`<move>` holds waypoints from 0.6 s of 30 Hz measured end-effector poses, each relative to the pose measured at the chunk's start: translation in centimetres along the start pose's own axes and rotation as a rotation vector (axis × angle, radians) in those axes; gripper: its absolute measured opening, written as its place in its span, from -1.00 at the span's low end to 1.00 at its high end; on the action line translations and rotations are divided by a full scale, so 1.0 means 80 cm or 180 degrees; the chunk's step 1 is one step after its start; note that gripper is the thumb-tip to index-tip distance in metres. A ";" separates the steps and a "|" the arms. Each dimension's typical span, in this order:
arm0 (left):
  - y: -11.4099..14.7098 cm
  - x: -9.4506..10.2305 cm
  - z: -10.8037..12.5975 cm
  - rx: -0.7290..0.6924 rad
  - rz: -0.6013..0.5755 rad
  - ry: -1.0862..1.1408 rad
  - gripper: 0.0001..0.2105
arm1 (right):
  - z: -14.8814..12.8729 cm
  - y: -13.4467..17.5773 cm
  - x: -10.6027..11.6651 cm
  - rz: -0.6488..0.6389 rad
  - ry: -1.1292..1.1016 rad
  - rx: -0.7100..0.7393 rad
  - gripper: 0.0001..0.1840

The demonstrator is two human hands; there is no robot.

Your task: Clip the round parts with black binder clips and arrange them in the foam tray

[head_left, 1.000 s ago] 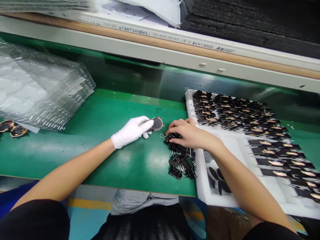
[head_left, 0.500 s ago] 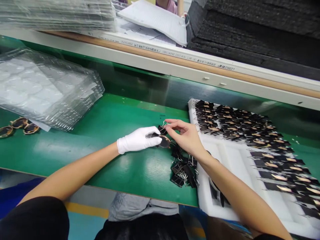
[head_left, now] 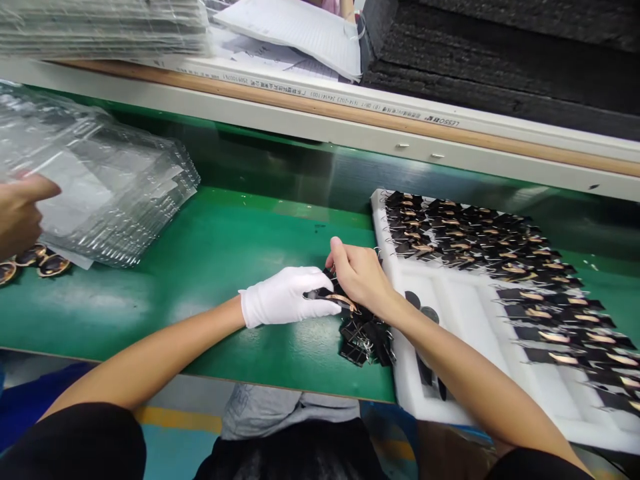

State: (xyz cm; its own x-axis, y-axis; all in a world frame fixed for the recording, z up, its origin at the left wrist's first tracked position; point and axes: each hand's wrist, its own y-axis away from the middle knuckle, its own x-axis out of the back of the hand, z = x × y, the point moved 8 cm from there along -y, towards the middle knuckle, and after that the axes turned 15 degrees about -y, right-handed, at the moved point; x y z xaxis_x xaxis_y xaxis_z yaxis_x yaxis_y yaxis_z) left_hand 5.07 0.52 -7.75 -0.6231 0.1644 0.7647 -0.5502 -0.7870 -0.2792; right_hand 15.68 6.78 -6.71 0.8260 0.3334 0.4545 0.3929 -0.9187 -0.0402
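My left hand [head_left: 286, 297], in a white glove, is closed on a pair of sunglasses [head_left: 343, 301] with gold-toned rims, its thumb below and fingers above. My bare right hand [head_left: 361, 272] touches the far side of them, fingers curled round a black binder clip [head_left: 330, 274] that shows only in part; whether it grips the rim is hidden. Just below lies a heap of loose black binder clips [head_left: 367, 341] with wire handles. To the right, a white foam tray [head_left: 406, 393] carries rows of clipped gold-edged pieces [head_left: 460, 230].
A co-worker's hand [head_left: 20, 210] reaches in from the left over stacked clear plastic trays [head_left: 150, 193]. Gold-rimmed sunglasses [head_left: 53, 265] lie below them. Dark round lenses [head_left: 429, 315] sit in the foam tray near my right forearm. A raised ledge [head_left: 300, 110] runs behind the green table.
My right hand has turned and curled in over the clip, its thumb now up. The sunglasses have tilted edge-on and moved slightly right. A co-worker's hand has come in at the left.
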 end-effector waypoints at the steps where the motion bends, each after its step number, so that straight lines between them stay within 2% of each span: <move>1: 0.000 0.001 0.005 -0.0027 0.0048 0.0031 -0.74 | 0.001 0.000 0.000 0.0009 -0.0061 -0.0008 -0.25; 4: 0.000 0.008 0.017 -0.0067 0.0186 0.0087 -0.78 | 0.008 -0.004 0.001 -0.0019 -0.0637 0.0016 -0.29; 7: 0.002 0.015 0.019 0.0077 0.0304 0.0237 -0.81 | 0.011 -0.009 0.007 0.0181 -0.1274 0.0273 -0.50; 9: 0.005 0.016 0.011 0.0440 0.0353 0.0367 -0.79 | 0.015 -0.012 0.014 0.0388 -0.1571 0.0353 -0.69; 11: 0.010 0.015 -0.004 0.1013 0.0373 0.0578 -0.76 | 0.023 -0.016 0.021 0.0585 -0.1817 0.0330 -0.86; 14: 0.017 0.016 -0.022 0.1691 0.0521 0.0921 -0.72 | 0.034 -0.021 0.034 0.0872 -0.2048 0.0369 -0.83; 18: 0.017 0.024 -0.028 0.1860 0.0643 0.0905 -0.73 | 0.047 -0.025 0.044 0.1123 -0.2210 0.0448 -0.86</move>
State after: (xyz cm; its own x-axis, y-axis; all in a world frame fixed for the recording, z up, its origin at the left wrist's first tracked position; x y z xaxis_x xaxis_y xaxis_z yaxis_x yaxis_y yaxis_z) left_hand 1.90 1.06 -7.98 -0.8479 0.0676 0.5259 -0.0669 -0.9976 0.0203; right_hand 19.31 10.59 -8.35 0.9564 0.1259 -0.2635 0.0699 -0.9748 -0.2117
